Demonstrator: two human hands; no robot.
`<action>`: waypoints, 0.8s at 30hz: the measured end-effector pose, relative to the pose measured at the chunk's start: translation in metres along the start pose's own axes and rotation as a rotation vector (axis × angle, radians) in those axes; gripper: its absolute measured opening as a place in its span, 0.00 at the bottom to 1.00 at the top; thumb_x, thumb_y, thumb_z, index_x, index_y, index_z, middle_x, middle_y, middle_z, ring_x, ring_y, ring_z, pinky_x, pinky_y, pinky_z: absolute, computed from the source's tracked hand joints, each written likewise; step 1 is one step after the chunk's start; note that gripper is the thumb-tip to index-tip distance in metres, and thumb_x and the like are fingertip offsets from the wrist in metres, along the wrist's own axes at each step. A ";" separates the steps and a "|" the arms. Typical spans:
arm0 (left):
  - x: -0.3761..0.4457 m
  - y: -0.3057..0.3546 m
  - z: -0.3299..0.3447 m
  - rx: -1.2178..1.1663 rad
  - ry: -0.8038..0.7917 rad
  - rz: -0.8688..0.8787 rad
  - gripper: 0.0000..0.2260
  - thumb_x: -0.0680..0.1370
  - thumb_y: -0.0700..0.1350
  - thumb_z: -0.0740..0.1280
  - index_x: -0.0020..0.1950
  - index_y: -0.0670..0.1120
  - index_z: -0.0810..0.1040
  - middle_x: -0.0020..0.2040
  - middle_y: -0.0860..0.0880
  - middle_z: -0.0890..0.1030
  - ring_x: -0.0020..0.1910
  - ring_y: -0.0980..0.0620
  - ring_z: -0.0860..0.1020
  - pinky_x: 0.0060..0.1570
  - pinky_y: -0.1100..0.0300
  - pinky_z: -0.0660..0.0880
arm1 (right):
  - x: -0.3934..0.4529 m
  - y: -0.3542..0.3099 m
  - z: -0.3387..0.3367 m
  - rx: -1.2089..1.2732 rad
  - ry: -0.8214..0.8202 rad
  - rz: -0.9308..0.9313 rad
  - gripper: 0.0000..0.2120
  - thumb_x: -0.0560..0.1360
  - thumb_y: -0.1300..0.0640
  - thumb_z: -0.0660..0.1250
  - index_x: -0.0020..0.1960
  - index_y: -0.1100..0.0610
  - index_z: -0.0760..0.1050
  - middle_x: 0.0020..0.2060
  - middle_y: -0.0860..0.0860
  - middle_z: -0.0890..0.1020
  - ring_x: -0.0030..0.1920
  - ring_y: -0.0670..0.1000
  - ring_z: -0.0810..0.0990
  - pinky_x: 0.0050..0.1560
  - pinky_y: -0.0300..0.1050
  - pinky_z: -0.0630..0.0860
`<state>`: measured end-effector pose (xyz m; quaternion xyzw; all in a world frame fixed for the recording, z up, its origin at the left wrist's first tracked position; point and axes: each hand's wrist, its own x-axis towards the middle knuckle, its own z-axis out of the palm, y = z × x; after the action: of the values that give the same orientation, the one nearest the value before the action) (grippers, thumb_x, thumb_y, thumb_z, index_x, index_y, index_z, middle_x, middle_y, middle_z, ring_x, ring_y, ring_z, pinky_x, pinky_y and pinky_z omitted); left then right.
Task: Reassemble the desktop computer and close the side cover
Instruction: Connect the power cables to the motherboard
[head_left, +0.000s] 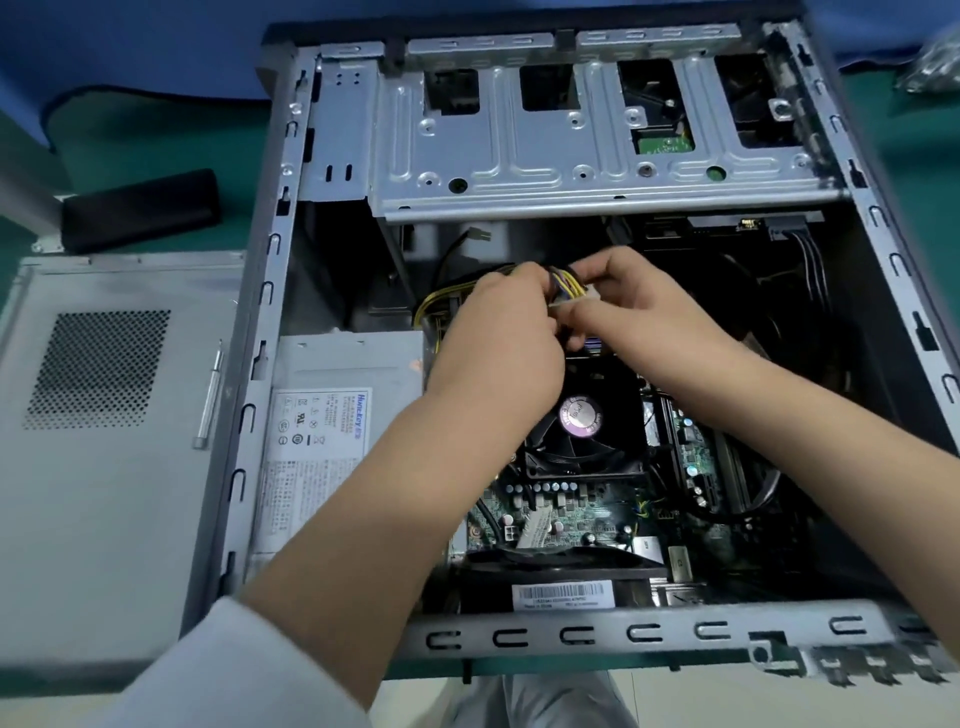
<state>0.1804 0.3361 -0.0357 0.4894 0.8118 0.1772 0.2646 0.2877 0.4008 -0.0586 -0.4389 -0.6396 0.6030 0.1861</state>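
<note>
Head view: both hands worked a cable bundle inside the open grey steel desktop computer case (291, 218), which lay on its side on the green mat (156, 140).

Left hand (498, 332) and right hand (628, 306) were curled around a bundle of yellow, black and purple power cables (566, 285) with a pale connector, held above the black CPU cooler fan (582, 415). Beside the case, to its left, lay the detached grey perforated side cover (104, 467), with a silver screwdriver (210, 400) resting on it, near the labelled grey power supply (332, 415).
</note>
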 end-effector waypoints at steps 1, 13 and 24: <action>-0.005 0.000 -0.003 0.077 0.006 0.078 0.15 0.77 0.37 0.63 0.63 0.48 0.72 0.59 0.46 0.74 0.56 0.47 0.74 0.49 0.57 0.68 | -0.003 0.000 -0.001 -0.107 0.001 -0.064 0.08 0.75 0.62 0.67 0.47 0.52 0.70 0.38 0.51 0.79 0.36 0.46 0.74 0.42 0.41 0.73; -0.014 0.000 -0.009 0.313 -0.051 0.176 0.27 0.79 0.40 0.64 0.74 0.46 0.57 0.68 0.45 0.64 0.67 0.45 0.64 0.66 0.52 0.64 | -0.050 -0.029 -0.053 -0.322 -0.119 -0.083 0.06 0.77 0.59 0.65 0.43 0.49 0.76 0.30 0.49 0.79 0.35 0.57 0.76 0.40 0.48 0.72; 0.017 -0.001 0.002 0.467 -0.020 0.242 0.14 0.82 0.51 0.57 0.66 0.53 0.72 0.60 0.45 0.74 0.61 0.41 0.71 0.54 0.51 0.67 | -0.027 0.016 -0.040 -0.886 0.119 0.000 0.13 0.76 0.64 0.63 0.59 0.58 0.76 0.52 0.58 0.79 0.55 0.60 0.76 0.49 0.43 0.66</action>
<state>0.1743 0.3511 -0.0423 0.6325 0.7636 0.0104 0.1295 0.3386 0.4025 -0.0575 -0.5102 -0.8244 0.2445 0.0166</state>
